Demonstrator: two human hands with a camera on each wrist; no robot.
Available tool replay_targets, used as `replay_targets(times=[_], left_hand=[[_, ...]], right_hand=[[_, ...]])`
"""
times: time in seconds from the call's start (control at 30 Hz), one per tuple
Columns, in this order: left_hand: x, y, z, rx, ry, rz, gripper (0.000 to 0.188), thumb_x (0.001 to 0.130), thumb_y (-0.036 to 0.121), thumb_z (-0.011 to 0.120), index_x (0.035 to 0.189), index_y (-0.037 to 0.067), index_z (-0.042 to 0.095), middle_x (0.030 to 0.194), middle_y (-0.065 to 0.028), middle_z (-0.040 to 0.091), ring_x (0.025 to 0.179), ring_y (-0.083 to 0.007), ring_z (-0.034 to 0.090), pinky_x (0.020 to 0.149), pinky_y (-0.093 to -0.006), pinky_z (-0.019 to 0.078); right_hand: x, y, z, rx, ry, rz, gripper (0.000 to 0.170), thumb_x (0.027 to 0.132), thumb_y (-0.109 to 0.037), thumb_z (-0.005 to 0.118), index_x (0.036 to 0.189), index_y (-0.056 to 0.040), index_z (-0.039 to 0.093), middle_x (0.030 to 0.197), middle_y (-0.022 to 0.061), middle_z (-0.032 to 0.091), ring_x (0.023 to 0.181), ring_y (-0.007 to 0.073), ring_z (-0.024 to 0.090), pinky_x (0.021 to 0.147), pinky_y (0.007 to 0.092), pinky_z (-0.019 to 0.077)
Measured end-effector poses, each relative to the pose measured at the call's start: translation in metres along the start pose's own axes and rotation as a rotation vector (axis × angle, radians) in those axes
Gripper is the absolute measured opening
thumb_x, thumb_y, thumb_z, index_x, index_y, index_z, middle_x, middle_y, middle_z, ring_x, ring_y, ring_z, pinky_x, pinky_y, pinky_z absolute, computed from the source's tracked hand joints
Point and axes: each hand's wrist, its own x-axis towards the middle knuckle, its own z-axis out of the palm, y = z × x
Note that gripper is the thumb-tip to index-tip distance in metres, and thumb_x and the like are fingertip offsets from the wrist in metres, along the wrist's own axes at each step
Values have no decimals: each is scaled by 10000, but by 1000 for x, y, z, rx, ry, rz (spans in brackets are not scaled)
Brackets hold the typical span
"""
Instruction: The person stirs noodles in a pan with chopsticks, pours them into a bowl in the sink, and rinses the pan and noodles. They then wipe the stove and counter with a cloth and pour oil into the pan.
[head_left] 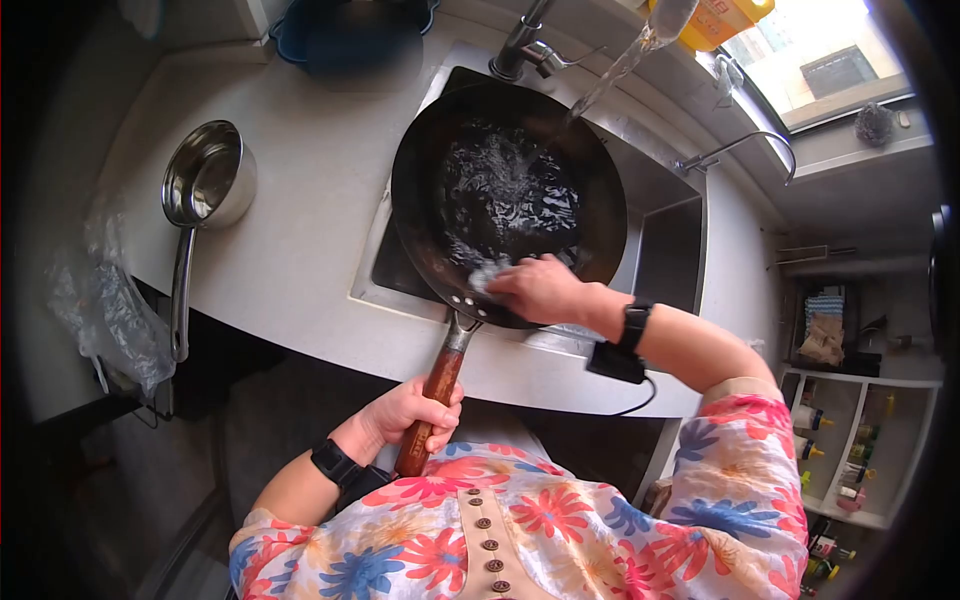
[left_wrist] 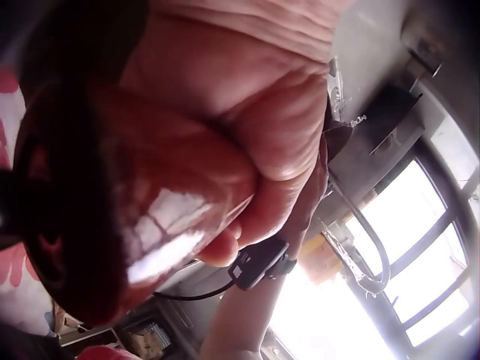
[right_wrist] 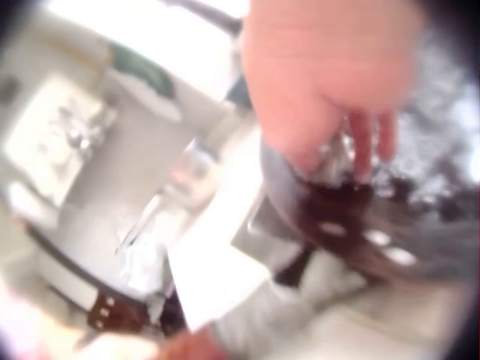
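Note:
A large black wok [head_left: 410, 215] with water in it sits over the sink, its wooden handle [head_left: 446, 375] toward the body. The left hand [head_left: 412, 412] grips that handle; in the left wrist view the fingers wrap round the reddish-brown wood [left_wrist: 180, 202]. Inside the wok near the handle side, the right hand [head_left: 545, 290] holds a shiny, silvery scrubber [head_left: 487, 276] against the wall. The right wrist view is blurred, with the right hand [right_wrist: 334, 82] bent down over the wok's inner wall [right_wrist: 337, 217] and part of the scrubber between its fingers.
Water streams [head_left: 625, 65] into the wok from the upper right. A faucet [head_left: 510, 55] stands behind it, a thin curved tap [head_left: 745, 142] to the right. A steel saucepan [head_left: 240, 190] is on the left counter, plastic bags [head_left: 125, 330] hang beyond it, and a blue basin [head_left: 300, 35] sits at the back.

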Motion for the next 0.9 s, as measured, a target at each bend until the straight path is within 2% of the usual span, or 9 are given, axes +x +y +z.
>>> replay_targets(times=[0.1,0.23,0.3,0.37,0.47,0.63,0.73,0.8,0.9], left_hand=[[-1,2,3,-19,-4,-3,219,743,-20,585,880,61,436,612,-79,506,456,-194,539,446,-322,443],[1,3,3,-31,8,-4,218,742,-24,580,885,57,437,617,-90,509,463,-198,539,448,-324,443],[-1,2,3,-27,-8,-6,193,761,-17,582,886,50,451,629,-76,516,474,-188,545,479,-304,463],[-2,3,7,-33,19,-13,193,761,-19,581,886,50,452,630,-78,517,476,-189,547,482,-305,464],[-2,3,10,-26,24,-7,187,762,-10,581,878,53,449,633,-76,520,482,-187,549,483,-309,464],[-2,2,6,-12,30,-10,211,748,-27,561,894,57,436,620,-83,501,477,-190,545,460,-334,462],[-2,2,4,-5,6,-17,206,750,-10,569,893,62,439,613,-79,500,465,-183,536,466,-333,454],[-2,3,5,-24,-4,-14,205,751,5,576,893,65,441,611,-74,504,458,-178,530,471,-332,446],[-1,5,6,0,-5,-22,209,750,15,584,894,67,442,608,-69,504,455,-178,529,471,-332,448]], right_hand=[[-25,71,-32,-538,-215,304,227,828,-190,508,1006,-176,647,1044,45,605,1018,239,535,865,341,411],[20,138,-35,-439,134,494,206,840,-152,488,965,-78,633,1108,142,553,1015,310,547,842,396,458],[88,139,-35,12,563,702,240,771,-157,541,985,-62,597,1020,189,571,961,350,572,798,442,474],[132,117,-40,431,599,635,363,737,-158,546,1079,-36,550,1031,260,586,1004,362,567,847,444,461],[164,58,-24,395,877,151,463,728,-89,599,1180,-40,512,1102,213,576,1033,368,547,888,399,454],[68,15,-5,381,133,-230,408,750,-173,595,1153,-110,588,1041,183,618,959,339,592,869,373,463],[-1,27,-22,-54,-314,150,351,803,-190,523,1136,-251,620,1091,52,629,1040,259,582,881,381,464],[-13,63,-31,-357,-383,358,248,813,-169,520,1014,-210,659,1029,36,637,1009,211,590,830,410,421],[2,118,-18,-470,51,513,228,830,-166,497,1003,-157,646,1126,51,553,1118,237,454,803,420,408]])
